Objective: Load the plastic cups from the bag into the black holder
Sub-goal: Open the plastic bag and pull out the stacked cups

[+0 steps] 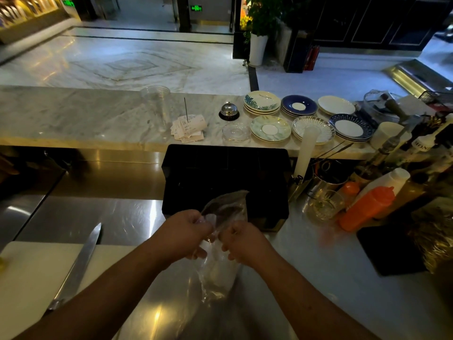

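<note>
Evidently the bag was being opened at this moment. Both hands were closed on the thin, clear plastic bag [218, 263], which hung between them over the brushed steel counter [306, 278]. The left hand [187, 231] pinched the film at the bag's mouth, and the right hand [241, 240] gripped the opposite side of that mouth, the two close together with loose film [226, 204] puffed up above them. Inside the bag a pale stack of translucent plastic cups [219, 268] showed dimly through the film; how many there were could not be told.

Just beyond the hands sat the black rectangular plastic holder [225, 177], with its slots too dark to make out. No cup from the bag appeared to be in it yet, so the task looked to be near its beginning.

To do this step well, the hands would best pull the mouth apart evenly, so that the thin film opens rather than tears unevenly. One hand could then steady the bag from below while the other draws the stack out by its rims, kept nested and straight. A long steel kitchen knife [78, 263] lay on the white cutting board [31, 271] to the left, well apart from the hands, and an elbow should stay clear of it.
</note>
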`<action>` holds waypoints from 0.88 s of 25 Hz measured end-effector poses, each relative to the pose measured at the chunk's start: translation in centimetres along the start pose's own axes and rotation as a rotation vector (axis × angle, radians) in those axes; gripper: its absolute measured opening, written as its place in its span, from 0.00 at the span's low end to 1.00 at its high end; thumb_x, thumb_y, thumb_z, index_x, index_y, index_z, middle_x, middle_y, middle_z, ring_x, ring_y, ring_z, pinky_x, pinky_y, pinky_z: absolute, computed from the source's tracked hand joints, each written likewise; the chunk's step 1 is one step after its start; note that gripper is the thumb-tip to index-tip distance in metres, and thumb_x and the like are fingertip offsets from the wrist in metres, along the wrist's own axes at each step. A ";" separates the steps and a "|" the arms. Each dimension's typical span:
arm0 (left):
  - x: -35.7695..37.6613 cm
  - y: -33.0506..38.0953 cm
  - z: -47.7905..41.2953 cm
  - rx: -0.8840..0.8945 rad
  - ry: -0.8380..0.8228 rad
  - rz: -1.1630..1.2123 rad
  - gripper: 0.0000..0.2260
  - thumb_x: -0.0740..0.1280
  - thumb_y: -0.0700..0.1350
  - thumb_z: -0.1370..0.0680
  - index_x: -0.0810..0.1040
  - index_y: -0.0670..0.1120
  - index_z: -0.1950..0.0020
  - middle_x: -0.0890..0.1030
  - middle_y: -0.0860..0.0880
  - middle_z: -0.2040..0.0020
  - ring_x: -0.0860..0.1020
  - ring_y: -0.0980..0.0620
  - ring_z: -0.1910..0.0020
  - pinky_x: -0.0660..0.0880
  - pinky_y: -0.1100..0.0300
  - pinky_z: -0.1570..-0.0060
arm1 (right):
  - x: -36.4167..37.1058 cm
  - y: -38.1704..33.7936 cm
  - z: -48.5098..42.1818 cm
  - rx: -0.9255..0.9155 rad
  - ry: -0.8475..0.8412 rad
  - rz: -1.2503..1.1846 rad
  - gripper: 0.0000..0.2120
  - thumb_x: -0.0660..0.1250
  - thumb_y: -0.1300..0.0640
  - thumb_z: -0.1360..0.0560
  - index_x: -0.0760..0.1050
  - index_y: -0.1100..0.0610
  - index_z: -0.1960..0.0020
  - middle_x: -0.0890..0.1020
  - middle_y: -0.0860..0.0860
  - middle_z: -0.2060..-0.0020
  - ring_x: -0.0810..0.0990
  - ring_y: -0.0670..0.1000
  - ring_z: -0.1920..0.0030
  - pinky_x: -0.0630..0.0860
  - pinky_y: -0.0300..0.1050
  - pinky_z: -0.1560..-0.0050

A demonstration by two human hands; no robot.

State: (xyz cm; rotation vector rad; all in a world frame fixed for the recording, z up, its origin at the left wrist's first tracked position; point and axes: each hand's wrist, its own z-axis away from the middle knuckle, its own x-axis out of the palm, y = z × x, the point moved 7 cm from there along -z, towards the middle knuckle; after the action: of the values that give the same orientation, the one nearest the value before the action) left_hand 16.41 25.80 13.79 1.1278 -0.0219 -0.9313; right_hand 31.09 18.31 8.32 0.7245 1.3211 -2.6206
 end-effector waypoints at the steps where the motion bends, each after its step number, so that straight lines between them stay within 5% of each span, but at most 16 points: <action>1: -0.4 -0.1 0.0 0.011 0.048 -0.004 0.11 0.72 0.54 0.21 0.80 0.47 0.51 0.88 0.48 0.56 0.88 0.48 0.65 0.84 0.53 0.62 | 0.1 -0.2 0.1 -0.014 -0.016 0.020 0.13 0.67 0.47 0.25 0.80 0.57 0.53 0.87 0.54 0.58 0.86 0.55 0.55 0.82 0.61 0.46; 4: -1.3 -0.5 -0.7 0.018 0.135 0.025 0.10 0.73 0.53 0.23 0.79 0.48 0.50 0.87 0.44 0.54 0.87 0.44 0.54 0.84 0.46 0.52 | 0.0 -1.3 0.7 -0.070 -0.001 -0.025 0.15 0.67 0.45 0.24 0.78 0.58 0.56 0.83 0.52 0.62 0.83 0.53 0.57 0.82 0.58 0.45; 6: -0.5 -1.1 -1.3 -0.074 0.016 0.284 0.07 0.71 0.48 0.21 0.82 0.46 0.48 0.88 0.41 0.50 0.86 0.40 0.46 0.82 0.42 0.45 | 0.0 -1.7 1.4 -0.068 -0.014 -0.156 0.12 0.66 0.40 0.22 0.76 0.49 0.56 0.82 0.49 0.58 0.84 0.51 0.56 0.82 0.55 0.48; 9: 1.4 -1.5 -1.1 -0.148 -0.202 0.562 0.13 0.63 0.47 0.17 0.87 0.47 0.49 0.88 0.42 0.48 0.88 0.45 0.49 0.81 0.44 0.46 | 0.8 -1.9 2.4 -0.013 -0.107 -0.367 0.09 0.66 0.37 0.22 0.73 0.42 0.51 0.83 0.47 0.50 0.86 0.53 0.52 0.84 0.53 0.49; 12: 1.9 -1.8 -1.4 -0.139 -0.215 0.591 0.13 0.63 0.48 0.17 0.86 0.47 0.53 0.88 0.40 0.46 0.88 0.43 0.48 0.81 0.41 0.43 | 0.4 -1.9 2.0 -0.017 -0.105 -0.328 0.08 0.67 0.41 0.22 0.76 0.44 0.53 0.85 0.49 0.52 0.86 0.54 0.52 0.83 0.53 0.50; 17: -0.4 -0.5 -1.8 0.016 0.047 0.099 0.09 0.67 0.48 0.18 0.83 0.47 0.54 0.89 0.46 0.58 0.88 0.51 0.65 0.83 0.53 0.63 | -2.8 -0.7 0.9 -0.073 0.105 -0.017 0.11 0.65 0.53 0.23 0.81 0.59 0.56 0.86 0.57 0.61 0.86 0.57 0.60 0.84 0.61 0.53; 22: -4.2 0.9 -0.4 0.139 0.271 -0.271 0.13 0.67 0.54 0.19 0.80 0.51 0.61 0.87 0.53 0.67 0.85 0.56 0.72 0.81 0.54 0.66 | -7.6 0.6 2.1 -0.079 0.276 0.051 0.16 0.62 0.42 0.29 0.79 0.53 0.63 0.85 0.51 0.68 0.83 0.49 0.71 0.79 0.49 0.70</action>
State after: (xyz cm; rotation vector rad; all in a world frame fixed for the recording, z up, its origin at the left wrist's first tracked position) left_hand 14.47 28.94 16.05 1.4026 0.2977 -1.0196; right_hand 37.21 15.45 12.51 1.1240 1.4419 -2.4808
